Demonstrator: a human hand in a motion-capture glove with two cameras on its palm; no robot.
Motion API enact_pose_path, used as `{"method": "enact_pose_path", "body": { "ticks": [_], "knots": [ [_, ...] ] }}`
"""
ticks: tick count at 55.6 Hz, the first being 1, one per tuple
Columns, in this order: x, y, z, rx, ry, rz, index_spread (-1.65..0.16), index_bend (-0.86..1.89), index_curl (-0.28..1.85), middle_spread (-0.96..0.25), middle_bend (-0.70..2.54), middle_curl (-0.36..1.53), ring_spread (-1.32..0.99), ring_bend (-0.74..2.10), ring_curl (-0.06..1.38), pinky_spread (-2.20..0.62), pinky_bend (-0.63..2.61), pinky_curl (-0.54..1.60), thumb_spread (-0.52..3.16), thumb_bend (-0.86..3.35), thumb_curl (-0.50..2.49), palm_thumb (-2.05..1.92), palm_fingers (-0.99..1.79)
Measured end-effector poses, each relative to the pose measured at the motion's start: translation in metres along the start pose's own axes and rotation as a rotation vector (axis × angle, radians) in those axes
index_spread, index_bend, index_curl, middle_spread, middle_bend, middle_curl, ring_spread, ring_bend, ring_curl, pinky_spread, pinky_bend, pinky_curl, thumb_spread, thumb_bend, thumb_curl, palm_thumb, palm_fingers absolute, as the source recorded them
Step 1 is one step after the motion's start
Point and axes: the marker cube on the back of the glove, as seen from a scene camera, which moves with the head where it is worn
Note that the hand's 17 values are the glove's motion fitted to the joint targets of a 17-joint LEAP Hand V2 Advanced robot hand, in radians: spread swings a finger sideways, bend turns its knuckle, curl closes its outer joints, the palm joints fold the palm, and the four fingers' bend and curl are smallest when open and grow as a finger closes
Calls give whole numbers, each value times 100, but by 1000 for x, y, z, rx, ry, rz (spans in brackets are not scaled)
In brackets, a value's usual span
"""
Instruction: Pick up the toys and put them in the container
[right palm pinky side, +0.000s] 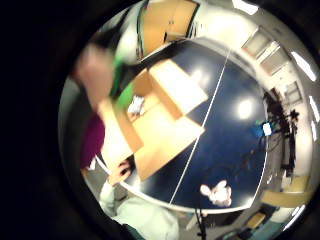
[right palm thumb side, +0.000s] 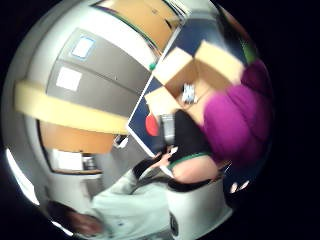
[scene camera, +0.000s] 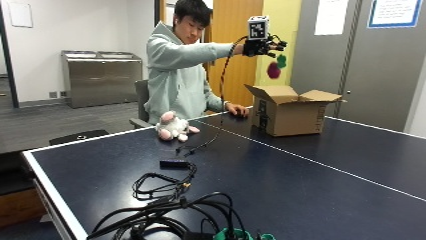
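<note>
My gloved right hand (scene camera: 261, 47) is raised high above the open cardboard box (scene camera: 293, 117), its fingers spread. A purple and green toy (scene camera: 275, 67) hangs in the air just under the fingers, over the box; I cannot tell if it still touches them. It shows blurred and close in both palm views (right palm pinky side: 125, 94) (right palm thumb side: 240, 120). The box (right palm pinky side: 160, 110) (right palm thumb side: 182, 75) has a small pale item (right palm pinky side: 136, 105) inside. A white and pink plush toy (scene camera: 173, 126) (right palm pinky side: 217, 193) lies on the dark blue table (scene camera: 299, 175) near the person.
The person's bare left hand (scene camera: 236, 111) rests on the table beside the box. A tangle of black cables (scene camera: 173, 200) and a small black device (scene camera: 174, 163) lie near the front edge. A white line runs across the table.
</note>
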Motion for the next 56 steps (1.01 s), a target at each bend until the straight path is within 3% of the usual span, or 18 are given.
{"method": "enact_pose_path", "body": {
  "ticks": [1,2,3,7,9,14,18,20,25,29,34,42,56],
  "knots": [
    [11,1,-3,-16,-22,-42,-23,55,85,-16,63,67,-26,95,63,-26,121,63,96,-11,72,17,-47],
    [20,2,-7,-23,-53,-68,-23,52,84,-15,59,66,-23,91,64,-23,122,63,100,-10,70,14,-45],
    [25,3,-10,-21,-72,-65,-24,45,79,-11,50,61,-20,75,58,-20,121,61,101,-12,67,6,-62],
    [17,3,-13,38,50,152,-25,24,63,-6,32,52,-12,44,44,-10,111,51,110,-8,59,-4,-52],
    [13,8,-17,60,60,191,-25,18,59,-4,25,49,-9,34,38,-6,106,48,113,-6,56,-5,-46],
    [42,37,-40,86,77,222,-24,11,50,-1,13,44,-4,19,32,0,96,43,119,-5,49,-5,-35],
    [33,71,-53,83,45,99,-24,11,47,1,11,40,-1,15,29,3,91,41,122,-5,45,-5,-31],
    [57,90,-62,90,101,81,-24,11,45,1,11,39,0,15,28,4,90,40,123,-4,43,-5,-30],
    [172,117,-81,130,310,337,-23,11,42,2,11,35,1,15,27,6,87,38,125,-4,40,-4,-28],
    [188,155,-81,141,318,373,-23,11,39,3,11,33,2,15,26,7,86,37,127,-3,37,-4,-27],
    [146,224,-61,154,199,369,-22,11,37,3,11,31,3,16,25,7,85,37,128,-3,35,-3,-26],
    [159,309,-8,83,62,559,-22,11,34,3,12,28,3,16,24,8,84,36,129,-3,32,-2,-24],
    [277,393,114,-120,128,784,-25,14,31,4,11,24,4,16,23,8,84,36,133,-1,30,-1,-21]
  ]
}}
